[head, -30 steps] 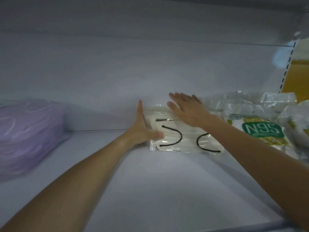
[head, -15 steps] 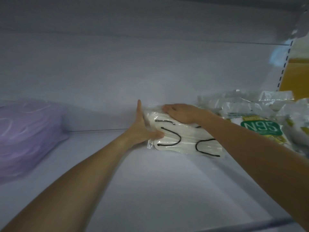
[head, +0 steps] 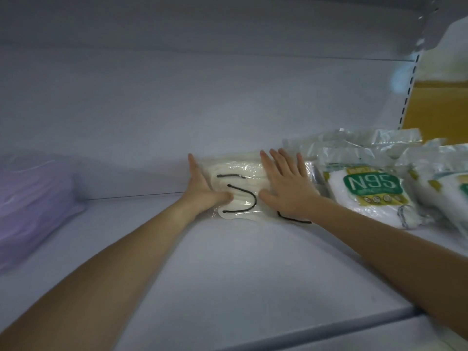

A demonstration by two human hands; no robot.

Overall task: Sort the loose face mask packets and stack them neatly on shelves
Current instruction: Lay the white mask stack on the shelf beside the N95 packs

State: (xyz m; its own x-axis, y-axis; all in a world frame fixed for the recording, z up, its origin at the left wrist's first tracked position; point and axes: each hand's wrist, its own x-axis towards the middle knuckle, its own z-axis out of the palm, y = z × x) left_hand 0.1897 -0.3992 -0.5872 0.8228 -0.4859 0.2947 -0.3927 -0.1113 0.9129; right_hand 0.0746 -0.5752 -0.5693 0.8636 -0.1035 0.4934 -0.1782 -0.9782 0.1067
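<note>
Right hand (head: 286, 188) now lies flat on top of the white mask packet (head: 238, 191), fingers straight & spread, pressing down. Half a sec ago it was curled over the packet's far edge. Left hand (head: 202, 191) hasn't shifted: fingers straight against the packet's left side, thumb on top, squaring it. Neither hand grips.

Packet sits at the back of the shelf (head: 202, 262), just beside the N95 packets (head: 367, 196) and well apart from the purple packets (head: 33, 198). Prob. means placing is done, w/ only flattening/aligning left. Vs 1 sec ago: right hand was open just above the packet; packet approx. same spot.
</note>
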